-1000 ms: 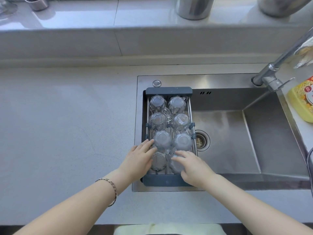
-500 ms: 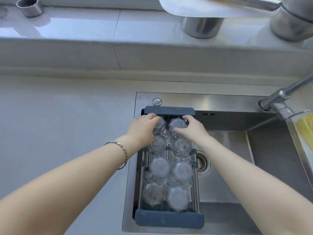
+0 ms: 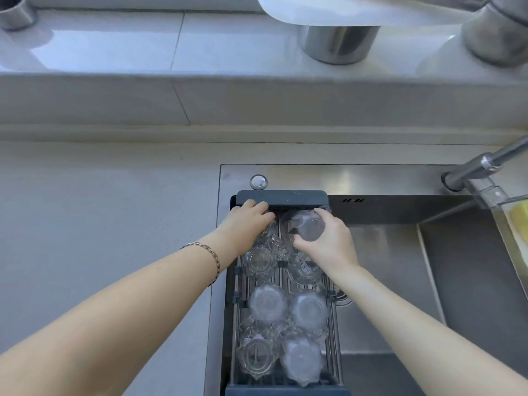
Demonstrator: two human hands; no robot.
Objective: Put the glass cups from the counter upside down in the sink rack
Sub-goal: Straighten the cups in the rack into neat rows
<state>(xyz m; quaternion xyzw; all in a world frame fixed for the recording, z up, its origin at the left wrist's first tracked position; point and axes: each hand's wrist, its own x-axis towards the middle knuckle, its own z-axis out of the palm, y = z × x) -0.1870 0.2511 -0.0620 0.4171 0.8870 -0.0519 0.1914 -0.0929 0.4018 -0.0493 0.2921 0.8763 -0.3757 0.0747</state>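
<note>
A dark blue sink rack (image 3: 281, 197) spans the left side of the steel sink (image 3: 385, 267). Several clear glass cups stand upside down in it in two columns, such as one (image 3: 268, 302) in the left column and one (image 3: 309, 310) beside it. My right hand (image 3: 328, 244) grips the far right glass cup (image 3: 304, 228), which is tilted and lifted a little off the rack. My left hand (image 3: 247, 224) lies over the far left glass cup (image 3: 268, 238), fingers curled on it by the rack's far end; most of that cup is hidden.
A grey counter (image 3: 100, 238) stretches left of the sink. The faucet (image 3: 480, 167) rises at the far right, with a yellow sponge (image 3: 518, 215) beneath it. On the raised back ledge stand metal pots (image 3: 337, 44) and a small steel cup (image 3: 14, 11).
Both hands went from the near end of the rack to its far end. The right hand has closed on the far right cup and tipped it up. The view shifted toward the rack.
</note>
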